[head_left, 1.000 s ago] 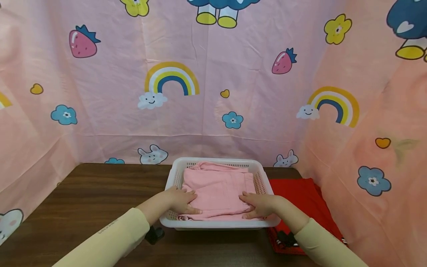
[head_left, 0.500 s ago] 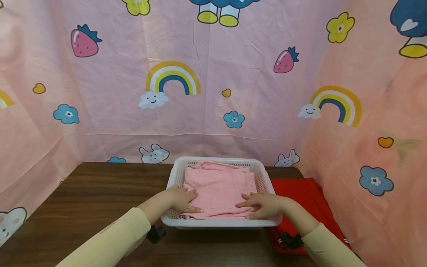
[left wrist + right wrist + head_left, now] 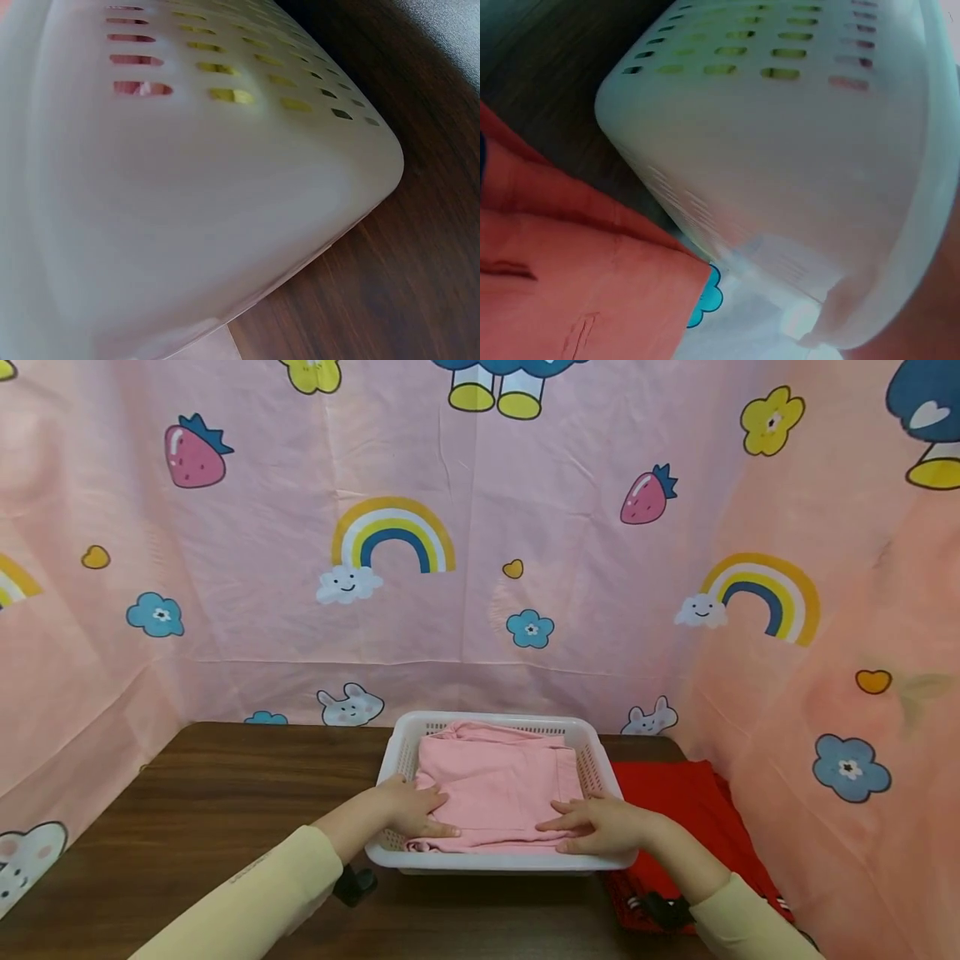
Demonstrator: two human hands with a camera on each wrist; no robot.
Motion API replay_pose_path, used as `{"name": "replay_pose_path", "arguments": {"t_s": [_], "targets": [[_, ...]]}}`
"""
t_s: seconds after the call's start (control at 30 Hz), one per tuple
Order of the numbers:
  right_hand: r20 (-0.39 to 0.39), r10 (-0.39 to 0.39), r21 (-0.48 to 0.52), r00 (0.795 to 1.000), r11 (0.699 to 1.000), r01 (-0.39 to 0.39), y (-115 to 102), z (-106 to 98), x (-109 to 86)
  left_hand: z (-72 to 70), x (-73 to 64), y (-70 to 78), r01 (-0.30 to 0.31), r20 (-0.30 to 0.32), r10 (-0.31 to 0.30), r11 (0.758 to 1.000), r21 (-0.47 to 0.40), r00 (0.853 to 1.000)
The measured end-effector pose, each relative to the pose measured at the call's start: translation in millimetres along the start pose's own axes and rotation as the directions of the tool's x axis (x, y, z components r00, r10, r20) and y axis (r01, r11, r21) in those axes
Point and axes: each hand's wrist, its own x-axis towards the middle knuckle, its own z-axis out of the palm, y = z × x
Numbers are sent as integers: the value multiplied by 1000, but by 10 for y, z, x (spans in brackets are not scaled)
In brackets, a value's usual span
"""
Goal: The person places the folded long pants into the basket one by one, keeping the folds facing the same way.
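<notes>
In the head view a folded pink garment [image 3: 495, 785] with a ribbed band along its right side lies in a white slotted plastic basket [image 3: 502, 861]. My left hand [image 3: 412, 808] rests on the garment's front left corner, fingers spread and straight. On the front right corner, my right hand [image 3: 603, 825] touches the cloth with extended fingers, its wrist over the basket's rim. Both wrist views show the outer wall of the basket [image 3: 187, 187], with pink and, lower down, yellow cloth [image 3: 720, 70] showing through its slots. The hands are hardly visible in those views.
Right of the basket lies a folded red garment [image 3: 667, 797] with white stripes at its edge, close to the wall in the right wrist view. A dark wood table [image 3: 247, 802] is under everything. A pink printed curtain [image 3: 480, 635] encloses the back and sides.
My right hand has shifted slightly toward the front of the garment, its forearm swinging a little outward to the right. The left hand stays on its corner. The whole view has drifted slightly.
</notes>
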Motion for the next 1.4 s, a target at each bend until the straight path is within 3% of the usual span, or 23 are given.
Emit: {"name": "replay_pose_path", "arguments": {"t_s": [0.43,0.8,1.07,1.4], "targets": [[-63,65,-132,996,989,-73,-96,30,-72,4,29,-3,24,29,-23,1000,-2,999],[-121,-19,-174,992,985,-3,-48,127,-130,3,2,-24,2,6,-2,999,-50,1000],[-191,-134,-194,972,976,97,47,222,-183,47,-17,-9,12,-24,-11,1000,6,1000],[-214,-74,-152,974,988,42,-55,245,-243,42,-35,30,22,-25,-21,1000,21,999]]}}
